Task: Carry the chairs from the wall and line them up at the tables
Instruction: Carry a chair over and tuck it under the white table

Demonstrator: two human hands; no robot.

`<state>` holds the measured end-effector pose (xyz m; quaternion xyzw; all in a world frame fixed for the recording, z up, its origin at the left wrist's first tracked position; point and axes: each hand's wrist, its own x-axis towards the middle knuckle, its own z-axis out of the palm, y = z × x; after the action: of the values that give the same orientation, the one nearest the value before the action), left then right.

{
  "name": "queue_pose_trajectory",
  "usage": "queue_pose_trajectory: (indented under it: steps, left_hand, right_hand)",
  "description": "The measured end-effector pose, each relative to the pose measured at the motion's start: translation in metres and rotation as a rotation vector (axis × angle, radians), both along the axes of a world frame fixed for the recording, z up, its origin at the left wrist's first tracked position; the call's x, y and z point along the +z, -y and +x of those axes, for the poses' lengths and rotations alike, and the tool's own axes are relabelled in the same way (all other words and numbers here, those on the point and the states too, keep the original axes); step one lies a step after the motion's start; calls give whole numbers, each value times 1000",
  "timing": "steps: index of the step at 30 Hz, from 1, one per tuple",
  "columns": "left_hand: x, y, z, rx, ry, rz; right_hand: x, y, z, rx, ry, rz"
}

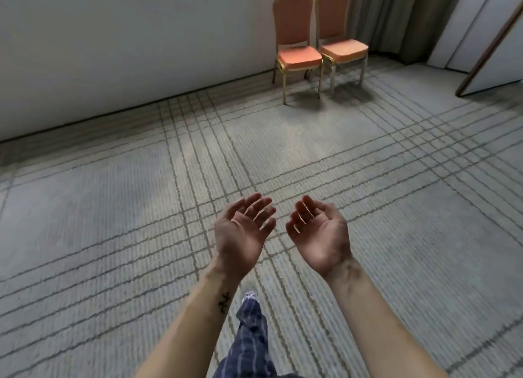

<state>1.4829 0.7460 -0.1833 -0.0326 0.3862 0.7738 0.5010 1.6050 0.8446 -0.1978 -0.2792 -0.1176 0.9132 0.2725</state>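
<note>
Chairs (300, 56), seemingly touching, stand well beyond left grip (243, 232) and right grip (319, 232), both slack, empty.

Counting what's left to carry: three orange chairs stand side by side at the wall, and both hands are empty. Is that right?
Not three: the head view shows two orange chairs side by side at the wall, left chair and right chair. The left hand and right hand are empty.
</note>
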Motion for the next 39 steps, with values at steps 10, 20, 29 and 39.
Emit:
queue_pose_trajectory:
  steps: [10, 20, 29, 39]
  left_hand:
    - [8, -201, -217, -9, 23, 64]
    - [0, -377, -376, -61, 2, 16]
    - [-8, -586, -511, 22, -27, -50]
    - [-1, -750, -682, 91, -64, -31]
  right_hand:
    - [16, -195, -210, -22, 26, 90]
    - [6, -370, -371, -40, 41, 41]
    - [-4, -586, -523, 17, 15, 13]
    - [10, -768, -691, 72, 37, 44]
